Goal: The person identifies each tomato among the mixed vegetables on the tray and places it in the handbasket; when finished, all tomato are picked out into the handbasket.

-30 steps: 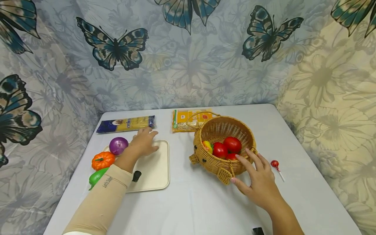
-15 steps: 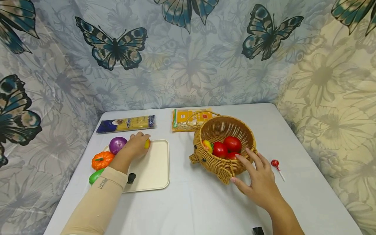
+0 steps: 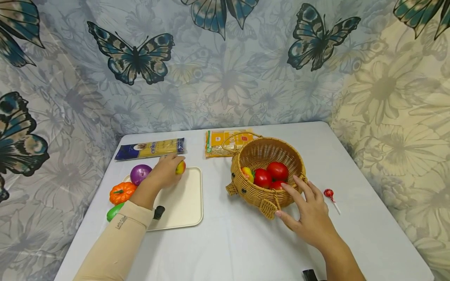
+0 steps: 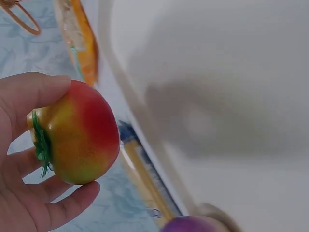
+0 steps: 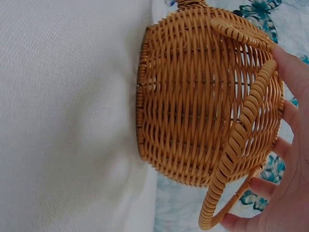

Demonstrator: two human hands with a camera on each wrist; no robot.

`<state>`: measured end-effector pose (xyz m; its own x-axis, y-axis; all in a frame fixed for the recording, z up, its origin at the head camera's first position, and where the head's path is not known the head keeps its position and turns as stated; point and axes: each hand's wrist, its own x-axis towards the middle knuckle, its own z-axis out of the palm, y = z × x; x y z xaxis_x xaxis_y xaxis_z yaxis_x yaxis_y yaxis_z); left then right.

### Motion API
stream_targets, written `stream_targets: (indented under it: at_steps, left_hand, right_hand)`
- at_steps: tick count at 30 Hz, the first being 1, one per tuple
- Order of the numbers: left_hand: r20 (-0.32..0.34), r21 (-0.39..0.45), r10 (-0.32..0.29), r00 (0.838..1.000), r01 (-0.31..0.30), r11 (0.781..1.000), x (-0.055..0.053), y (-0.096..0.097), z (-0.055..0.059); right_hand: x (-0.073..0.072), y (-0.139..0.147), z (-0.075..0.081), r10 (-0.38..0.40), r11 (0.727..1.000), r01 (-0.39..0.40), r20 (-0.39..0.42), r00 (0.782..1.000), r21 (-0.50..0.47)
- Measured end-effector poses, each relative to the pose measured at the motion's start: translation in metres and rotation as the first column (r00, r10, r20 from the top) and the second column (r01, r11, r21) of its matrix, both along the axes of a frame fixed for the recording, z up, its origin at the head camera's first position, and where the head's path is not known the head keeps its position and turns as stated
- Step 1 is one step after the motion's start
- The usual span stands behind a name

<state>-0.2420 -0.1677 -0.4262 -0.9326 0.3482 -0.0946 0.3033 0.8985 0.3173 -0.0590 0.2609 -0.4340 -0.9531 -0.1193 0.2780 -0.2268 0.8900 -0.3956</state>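
In the head view my left hand (image 3: 166,171) is over the far part of a cream tray (image 3: 187,203), holding a red-and-yellow toy fruit (image 3: 181,168). Seen from the left wrist, thumb and fingers grip the fruit (image 4: 89,133) around its sides, its green leafy top toward the palm, and it hangs above the tray. My right hand (image 3: 313,218) holds the near right rim of a wicker basket (image 3: 258,195) with an animal face; fingers reach over the rim, thumb outside by an ear. Inside the basket lie red tomatoes (image 3: 277,171) and a yellow-red fruit (image 3: 247,174).
A purple onion (image 3: 140,174), an orange pumpkin (image 3: 122,192) and a green vegetable (image 3: 114,211) line the tray's left side. Behind are a pasta packet (image 3: 151,149) and a yellow packet (image 3: 218,144). A red lollipop (image 3: 329,194) lies right of the basket.
The left hand, earlier spread over the tray with the fruit hidden, has closed round the fruit and shifted slightly forward and right. The right hand and basket stay put.
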Motion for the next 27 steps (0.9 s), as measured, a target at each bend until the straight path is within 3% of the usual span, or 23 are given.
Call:
stream_targets:
  at_steps: [7, 15, 21, 27]
  left_hand:
    - [-0.061, 0.04, -0.063, 0.996, 0.066, 0.997, 0.008, 0.024, 0.028]
    - [-0.149, 0.06, -0.157, 0.976, 0.168, 0.984, 0.018, 0.052, 0.06]
    - [-0.158, 0.075, -0.204, 0.966, 0.218, 0.973, 0.022, 0.076, 0.08]
    - [-0.158, 0.097, -0.261, 0.952, 0.278, 0.956, 0.025, 0.104, 0.093]
  right_hand:
    - [0.0, 0.001, 0.0, -0.004, 1.0, 0.004, 0.006, 1.0, 0.01]
    - [0.0, 0.0, 0.002, -0.008, 1.0, 0.008, 0.018, 1.0, -0.002]
    - [0.001, -0.001, 0.003, -0.009, 1.0, 0.009, 0.019, 1.0, -0.005]
    - [0.001, 0.0, 0.004, -0.008, 1.0, 0.008, 0.031, 0.999, -0.005]
